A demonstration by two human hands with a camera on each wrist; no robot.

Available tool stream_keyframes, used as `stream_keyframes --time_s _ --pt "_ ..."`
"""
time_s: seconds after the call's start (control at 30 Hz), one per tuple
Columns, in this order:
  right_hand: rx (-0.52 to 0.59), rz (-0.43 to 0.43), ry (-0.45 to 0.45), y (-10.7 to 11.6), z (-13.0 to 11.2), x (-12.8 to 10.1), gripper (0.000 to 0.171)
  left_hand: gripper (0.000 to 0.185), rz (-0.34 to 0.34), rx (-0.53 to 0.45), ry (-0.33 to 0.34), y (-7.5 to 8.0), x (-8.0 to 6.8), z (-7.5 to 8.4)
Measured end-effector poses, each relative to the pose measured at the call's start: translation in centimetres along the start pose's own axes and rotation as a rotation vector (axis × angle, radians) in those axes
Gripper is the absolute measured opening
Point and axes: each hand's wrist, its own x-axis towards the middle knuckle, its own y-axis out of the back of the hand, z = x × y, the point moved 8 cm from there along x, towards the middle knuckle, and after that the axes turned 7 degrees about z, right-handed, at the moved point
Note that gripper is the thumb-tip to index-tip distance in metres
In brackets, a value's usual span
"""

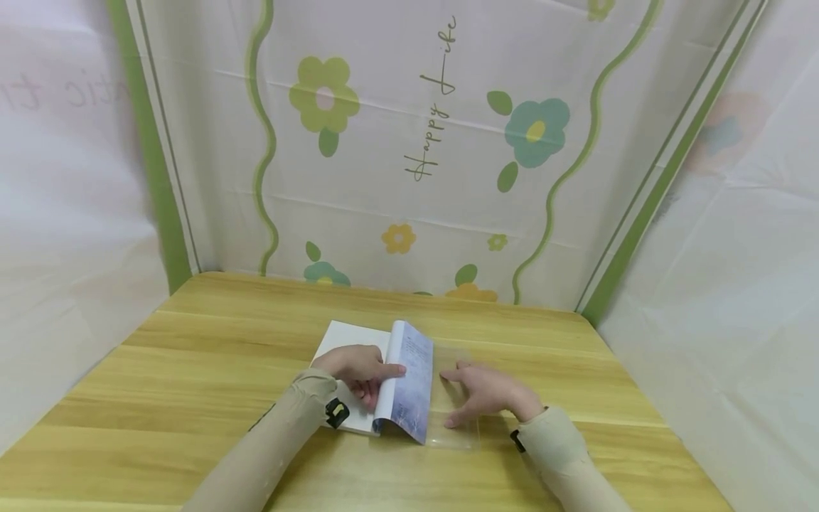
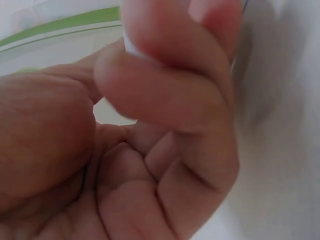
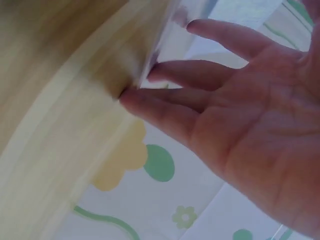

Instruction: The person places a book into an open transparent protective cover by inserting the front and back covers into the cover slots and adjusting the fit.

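On table (image 1: 192, 370): book (image 1: 348, 341), clear cover (image 1: 457, 427).
Left hand (image 1: 358, 370): curled, pinching lifted book cover (image 1: 409, 387).
Right hand (image 1: 489, 391): spread flat, pressing plastic.
Progress: cover not yet sleeved.

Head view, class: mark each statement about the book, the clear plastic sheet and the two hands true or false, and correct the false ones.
1. The book lies on a wooden table. True.
2. The left hand lies flat and open beside the book. False: its fingers curl round the lifted cover, holding it up.
3. The right hand rests with spread fingers on the clear plastic sheet. True.
4. The plastic sheet lies to the left of the book. False: it lies to the right, beside the raised cover.
5. The book is shut. False: its cover stands raised off the white pages.
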Motion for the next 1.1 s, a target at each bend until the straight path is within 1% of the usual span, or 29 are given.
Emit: stream_keyframes --time_s 0.1,0.2,0.43,0.63,0.87,1.1 --pt "0.012 0.015 -0.005 -0.1 -0.4 0.0 0.096 0.052 0.004 0.005 0.000 0.0 0.0 0.1" --pt "0.023 0.036 -0.036 -0.2 -0.4 0.1 0.098 0.052 0.005 0.006 0.002 0.1 0.1 0.2" --pt "0.023 0.031 -0.063 -0.3 -0.2 0.2 0.097 0.051 0.006 0.016 0.004 0.0 0.0 0.4" --pt "0.020 0.026 -0.058 -0.1 -0.4 0.4 0.096 0.049 0.024 0.013 0.008 0.1 -0.2 0.5" --pt "0.012 0.023 -0.040 0.0 -0.6 0.5 0.096 0.047 0.049 0.056 0.002 0.2 -0.5 1.0" --pt "0.010 0.018 -0.028 -0.1 -0.6 0.6 0.095 0.046 0.067 0.059 0.007 0.2 -0.6 1.2"
